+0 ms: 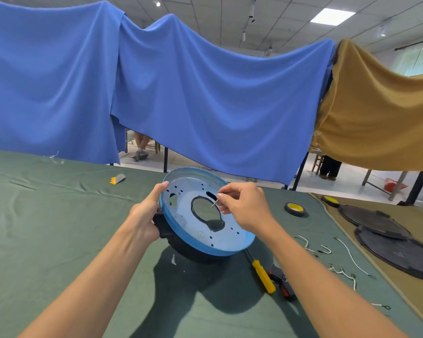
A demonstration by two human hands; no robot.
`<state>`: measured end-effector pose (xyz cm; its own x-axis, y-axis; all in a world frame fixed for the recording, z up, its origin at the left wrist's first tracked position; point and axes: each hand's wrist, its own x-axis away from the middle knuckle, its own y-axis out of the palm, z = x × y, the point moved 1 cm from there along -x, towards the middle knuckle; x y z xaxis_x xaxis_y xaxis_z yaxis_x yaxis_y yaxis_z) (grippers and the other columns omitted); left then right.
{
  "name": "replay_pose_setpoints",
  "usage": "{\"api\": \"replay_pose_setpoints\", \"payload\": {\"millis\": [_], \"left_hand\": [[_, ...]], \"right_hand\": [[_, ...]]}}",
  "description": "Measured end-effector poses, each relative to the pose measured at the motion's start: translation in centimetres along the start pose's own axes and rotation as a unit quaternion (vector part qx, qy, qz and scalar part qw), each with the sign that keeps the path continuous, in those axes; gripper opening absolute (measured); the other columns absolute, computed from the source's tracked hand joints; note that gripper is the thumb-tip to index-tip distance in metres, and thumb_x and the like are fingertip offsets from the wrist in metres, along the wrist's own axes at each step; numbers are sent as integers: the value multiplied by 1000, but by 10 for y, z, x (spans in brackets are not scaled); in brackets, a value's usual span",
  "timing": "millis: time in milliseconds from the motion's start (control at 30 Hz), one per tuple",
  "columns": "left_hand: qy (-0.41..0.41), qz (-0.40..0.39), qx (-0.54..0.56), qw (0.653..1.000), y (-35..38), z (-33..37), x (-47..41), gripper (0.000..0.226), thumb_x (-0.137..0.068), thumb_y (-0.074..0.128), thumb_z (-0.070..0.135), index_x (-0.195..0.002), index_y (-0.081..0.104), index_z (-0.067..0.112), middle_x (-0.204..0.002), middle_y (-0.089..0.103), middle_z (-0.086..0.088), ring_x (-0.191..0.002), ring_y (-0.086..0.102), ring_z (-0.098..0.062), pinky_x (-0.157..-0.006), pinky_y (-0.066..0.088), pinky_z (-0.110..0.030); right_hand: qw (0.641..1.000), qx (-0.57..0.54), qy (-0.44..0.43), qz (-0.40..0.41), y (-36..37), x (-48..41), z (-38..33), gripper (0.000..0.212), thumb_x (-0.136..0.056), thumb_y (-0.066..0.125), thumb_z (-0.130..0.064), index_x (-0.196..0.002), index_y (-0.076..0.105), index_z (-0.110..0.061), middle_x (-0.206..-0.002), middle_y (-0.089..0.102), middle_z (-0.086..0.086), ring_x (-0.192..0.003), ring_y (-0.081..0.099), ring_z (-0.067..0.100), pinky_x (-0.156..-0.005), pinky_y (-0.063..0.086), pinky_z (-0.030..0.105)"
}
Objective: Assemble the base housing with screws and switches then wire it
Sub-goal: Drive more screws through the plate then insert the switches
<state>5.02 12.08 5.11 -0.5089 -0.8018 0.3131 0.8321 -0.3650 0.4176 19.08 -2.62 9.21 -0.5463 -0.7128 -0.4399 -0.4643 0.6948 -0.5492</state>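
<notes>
We've got the round silver metal base housing with the blue rim (pixel 230 241) up off the green cloth-covered table (pixel 59 228). It's tilted toward us, with its shadow on the cloth right under it. There's a black plastic part (pixel 163 230) tucked against its underside.

Our left hand (pixel 145 215) grips the housing at its left edge, thumb lying along the rim on top and fingers wrapped round the black part below. Our right hand (pixel 246 207) pinches a small silver screw (pixel 214 204) between thumb and forefinger, the other fingers loosely curled. The screw tip hangs just over the big centre cutout in the plate.

On the table just right of the housing is a yellow-handled screwdriver (pixel 263 276), its shaft running under the rim, with a red-and-black hand tool (pixel 281 284) right beside it. Short white wires (pixel 349 256) are scattered further right. A black tape roll with a yellow core (pixel 295 209) sits beyond those, and two black round covers (pixel 398 254) overlap on the tan cloth at the right edge. A blue cloth (pixel 205 106) hangs across the back.
</notes>
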Motion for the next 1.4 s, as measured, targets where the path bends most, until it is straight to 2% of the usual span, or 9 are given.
{"api": "replay_pose_setpoints", "payload": {"millis": [100,267,467,633,867,1000,1067,1267,1400], "left_hand": [[-30,-25,-14,999,-9,-10,-13,54,-74,78,49,-98,69,1,-88,66,-15,-56,69,-31,-47,56,-39],[-83,-54,-17,995,-13,-31,-32,52,-74,76,50,-77,66,-1,-61,68,-12,-44,64,-28,-41,53,-33],[-109,-111,-36,987,-18,-38,-55,56,-78,72,52,-85,67,-3,-75,71,-18,-57,69,-30,-48,56,-34],[-132,-151,-38,979,-23,-40,-65,56,-75,73,52,-66,75,-3,-82,73,-20,-64,72,-31,-54,58,-36],[-149,-170,-27,974,-24,-39,-67,57,-71,75,51,-69,75,-5,-87,73,-22,-68,73,-33,-54,58,-39],[-155,-169,-18,973,-23,-38,-65,56,-70,76,49,-71,75,-7,-88,73,-24,-68,73,-34,-55,59,-41],[-157,-164,-10,974,-23,-37,-64,57,-70,77,47,-79,72,-9,-89,73,-25,-68,73,-34,-55,60,-42],[-172,-156,2,973,-23,-36,-62,64,-72,77,48,-100,66,-9,-95,72,-25,-71,73,-36,-57,60,-43],[-178,-159,5,971,-23,-36,-62,68,-67,81,47,-100,65,-10,-96,72,-26,-74,73,-36,-61,61,-44]], "right_hand": [[1000,15,-2,-7,11,-6,2,11,-90,64,-12,-84,72,-13,-72,73,4,-66,69,18,-74,59,36],[998,47,-8,-31,29,-19,8,14,-92,60,-13,-85,71,-19,-75,72,1,-85,66,26,-84,55,45],[987,122,-56,-92,52,-44,9,15,-95,56,-12,-101,69,-12,-83,67,-2,-98,60,28,-88,52,46],[977,155,-75,-127,69,-65,8,11,-95,55,-11,-97,66,-13,-82,65,-2,-94,60,23,-86,52,44],[958,194,-106,-184,93,-77,9,13,-97,54,-11,-102,66,-11,-86,61,-1,-83,58,17,-77,50,31],[952,208,-105,-199,98,-80,12,14,-96,53,-9,-103,65,-11,-91,61,1,-89,59,21,-82,53,37],[950,214,-105,-203,100,-80,14,15,-96,53,-9,-103,65,-10,-93,62,2,-90,60,21,-83,53,39],[946,216,-113,-214,103,-80,14,15,-96,54,-9,-105,66,-11,-99,65,5,-91,60,21,-83,54,38],[933,253,-126,-223,107,-79,14,19,-95,55,-7,-109,67,-12,-105,66,7,-93,59,21,-82,55,39]]}}
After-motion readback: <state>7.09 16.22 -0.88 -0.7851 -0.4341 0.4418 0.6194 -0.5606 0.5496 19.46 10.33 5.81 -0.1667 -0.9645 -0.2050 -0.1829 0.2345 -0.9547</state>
